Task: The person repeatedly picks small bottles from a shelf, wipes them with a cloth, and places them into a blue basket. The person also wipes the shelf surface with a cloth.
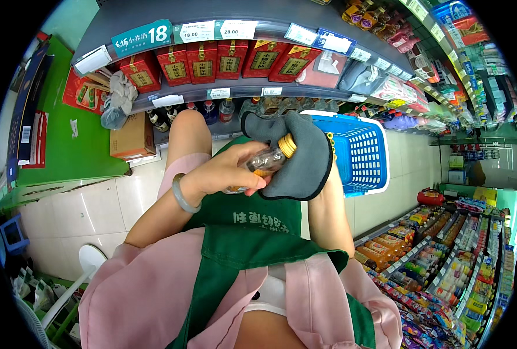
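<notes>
A small clear glass bottle (265, 162) with a gold screw cap lies tilted in my left hand (223, 168), its cap pointing up and to the right. A grey cloth (300, 161) with a dark edge drapes over my right hand, hiding its fingers, and touches the bottle beside the cap; only the right forearm (332, 209) shows below the cloth. Just right of the cloth stands a blue plastic shopping basket (367, 152) with a white rim, and several gold-capped bottles (332, 144) are partly visible in it.
Shelves ahead hold red boxes (201, 63), folded packs and, on the bottom level, glass bottles (226, 111). A cardboard box (132, 137) stands by the shelf's left end, next to a green counter (66, 131). Drink shelves (442, 261) are at the lower right, with tiled floor (398, 174) between.
</notes>
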A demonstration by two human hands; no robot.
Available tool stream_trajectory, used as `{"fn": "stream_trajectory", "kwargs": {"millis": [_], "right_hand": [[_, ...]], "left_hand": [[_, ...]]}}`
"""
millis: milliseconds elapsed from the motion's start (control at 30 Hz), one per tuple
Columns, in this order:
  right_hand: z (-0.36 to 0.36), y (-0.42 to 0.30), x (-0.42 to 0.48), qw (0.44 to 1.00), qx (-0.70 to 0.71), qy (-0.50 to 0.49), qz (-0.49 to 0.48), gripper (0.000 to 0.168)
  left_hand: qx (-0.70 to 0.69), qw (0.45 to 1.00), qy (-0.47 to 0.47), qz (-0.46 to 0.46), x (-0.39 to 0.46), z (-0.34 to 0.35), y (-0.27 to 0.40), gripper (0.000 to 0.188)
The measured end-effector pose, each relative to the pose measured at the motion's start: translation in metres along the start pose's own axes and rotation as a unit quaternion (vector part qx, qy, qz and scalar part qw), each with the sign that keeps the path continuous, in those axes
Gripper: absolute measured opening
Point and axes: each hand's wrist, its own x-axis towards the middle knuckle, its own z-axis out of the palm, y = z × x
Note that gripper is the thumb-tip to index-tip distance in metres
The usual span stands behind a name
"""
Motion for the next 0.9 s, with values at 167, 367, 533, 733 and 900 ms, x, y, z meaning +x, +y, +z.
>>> {"fn": "stream_trajectory", "kwargs": {"millis": [167, 367, 533, 733, 900], "right_hand": [[0.040, 0.012, -0.013, 0.980, 0.149, 0.133, 0.016, 0.040], [0.068, -0.009, 0.001, 0.940, 0.239, 0.166, 0.178, 0.020], [0.069, -0.029, 0.013, 0.945, 0.150, 0.173, 0.233, 0.036], [0.071, -0.037, 0.001, 0.979, 0.103, 0.132, 0.121, 0.048], [0.093, -0.018, -0.029, 0.970, 0.187, 0.103, 0.120, 0.047]], "left_hand": [[-0.161, 0.985, 0.027, 0.053, 0.010, -0.001, -0.015, 0.054], [-0.160, 0.975, 0.139, 0.073, 0.024, 0.008, -0.024, 0.064], [-0.255, 0.948, 0.178, 0.067, 0.025, 0.007, -0.006, 0.055], [-0.289, 0.920, 0.226, 0.136, 0.028, 0.002, 0.006, 0.050], [-0.278, 0.909, 0.238, 0.197, 0.028, -0.003, 0.014, 0.049]]}}
